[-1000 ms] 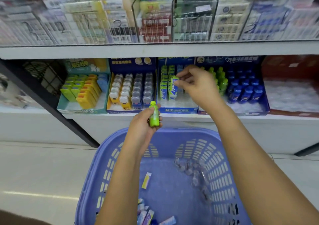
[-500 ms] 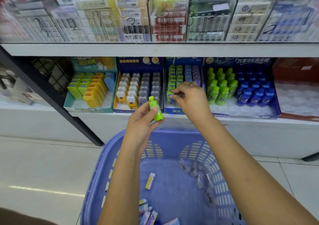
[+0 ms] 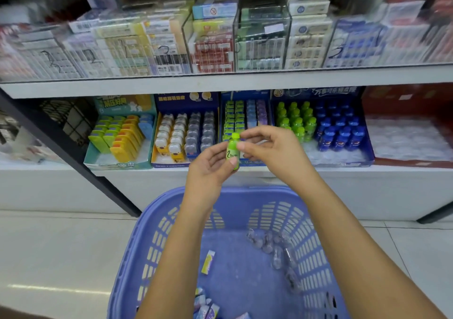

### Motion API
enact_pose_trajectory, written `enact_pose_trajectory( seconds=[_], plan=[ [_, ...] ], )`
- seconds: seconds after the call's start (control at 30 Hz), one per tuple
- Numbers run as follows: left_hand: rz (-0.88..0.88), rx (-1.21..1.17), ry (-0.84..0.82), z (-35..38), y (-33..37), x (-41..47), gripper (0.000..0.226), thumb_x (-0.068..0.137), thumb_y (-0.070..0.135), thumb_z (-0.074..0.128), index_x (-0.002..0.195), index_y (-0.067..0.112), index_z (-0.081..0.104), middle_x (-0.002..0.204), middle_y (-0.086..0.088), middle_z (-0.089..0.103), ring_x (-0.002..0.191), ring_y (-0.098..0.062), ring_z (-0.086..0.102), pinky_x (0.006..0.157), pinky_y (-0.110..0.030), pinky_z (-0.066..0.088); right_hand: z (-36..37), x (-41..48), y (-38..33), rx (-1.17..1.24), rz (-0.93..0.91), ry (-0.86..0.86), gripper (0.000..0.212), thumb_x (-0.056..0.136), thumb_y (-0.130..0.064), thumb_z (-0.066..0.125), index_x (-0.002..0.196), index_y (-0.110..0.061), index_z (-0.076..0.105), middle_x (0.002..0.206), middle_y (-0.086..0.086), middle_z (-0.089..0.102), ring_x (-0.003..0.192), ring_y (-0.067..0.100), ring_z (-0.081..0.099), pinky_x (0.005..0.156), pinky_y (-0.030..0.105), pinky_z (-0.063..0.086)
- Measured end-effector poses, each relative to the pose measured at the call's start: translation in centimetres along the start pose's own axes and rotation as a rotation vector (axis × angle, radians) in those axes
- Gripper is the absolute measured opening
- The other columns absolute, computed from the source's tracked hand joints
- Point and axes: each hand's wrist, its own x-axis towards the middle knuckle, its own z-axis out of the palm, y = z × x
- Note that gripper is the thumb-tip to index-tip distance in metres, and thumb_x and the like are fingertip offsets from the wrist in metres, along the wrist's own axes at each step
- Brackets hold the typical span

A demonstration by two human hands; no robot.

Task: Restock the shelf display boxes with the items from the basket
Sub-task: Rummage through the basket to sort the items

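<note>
Small green bottle with a lighter green cap and dark lettering on its label, held upright above the far rim of the basket and in front of the lower shelf. The left hand grasps it from below and behind, thumb across the label; the right hand touches its upper part with thumb and fingertip — whether it truly pinches cannot be told.

The basket, blue-violet slotted plastic, contains a yellow-and-white packet, a line of clear wrapped pieces along the right wall and mixed packets at the near edge.

On the shelf, a blue display box holds 2 groups — green bottles left, blue bottles right. Both forearms cross over the basket and hide part of its floor.
</note>
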Motion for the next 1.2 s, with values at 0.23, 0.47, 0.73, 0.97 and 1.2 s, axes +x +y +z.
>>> enact_pose_trajectory(
  seconds=[0.23,0.47,0.73,0.97,1.2],
  plan=[
    [0.122,0.285,-0.147,6.1,-0.8,0.6,0.029,0.090,0.010,0.061,0.115,0.024,0.056,0.117,0.005,0.063,0.102,0.002,0.061,0.090,-0.016,0.049,-5.8,-1.0,0.0,-0.140,-0.071,0.247,0.014,0.077,-0.018,0.075,0.083,-0.029,0.068,0.076,-0.011,0.070,0.070,0.006,0.067,0.069,0.022,0.055],
    [0.326,1.209,-0.505,10.5,-3.3,2.1,0.056,0.096,0.019,0.049,0.146,0.006,0.029,0.154,-0.010,0.029,0.141,-0.021,0.026,0.116,-0.027,0.020,-12.1,1.6,3.3,-0.426,-0.053,0.405,0.020,0.077,-0.020,0.075,0.097,-0.015,0.072,0.077,-0.010,0.065,0.062,-0.011,0.055,0.062,0.004,0.043],
    [0.340,1.391,-0.544,10.5,-4.7,2.5,0.063,0.095,0.022,0.049,0.149,0.007,0.020,0.157,-0.008,0.020,0.143,-0.020,0.019,0.115,-0.026,0.016,-13.6,2.7,6.0,-0.605,0.004,0.222,0.032,0.078,-0.024,0.075,0.108,-0.015,0.070,0.084,-0.007,0.064,0.097,0.018,0.060,0.083,0.028,0.049],
    [0.327,1.381,-0.561,10.1,-4.6,2.7,0.062,0.096,0.023,0.048,0.150,0.010,0.021,0.157,-0.004,0.020,0.144,-0.018,0.018,0.115,-0.027,0.018,-14.5,3.0,4.7,-0.934,-0.009,0.069,0.033,0.081,-0.027,0.071,0.114,-0.024,0.067,0.093,0.000,0.055,0.094,0.021,0.050,0.077,0.025,0.040],
    [0.310,1.398,-0.554,10.4,-4.7,2.7,0.063,0.095,0.024,0.049,0.150,0.009,0.021,0.157,-0.005,0.019,0.144,-0.020,0.019,0.116,-0.029,0.021,-13.1,4.2,3.5,-1.093,0.113,-0.015,0.033,0.083,-0.030,0.069,0.116,-0.027,0.067,0.118,0.014,0.051,0.105,0.031,0.054,0.092,0.036,0.047]
  ],
)
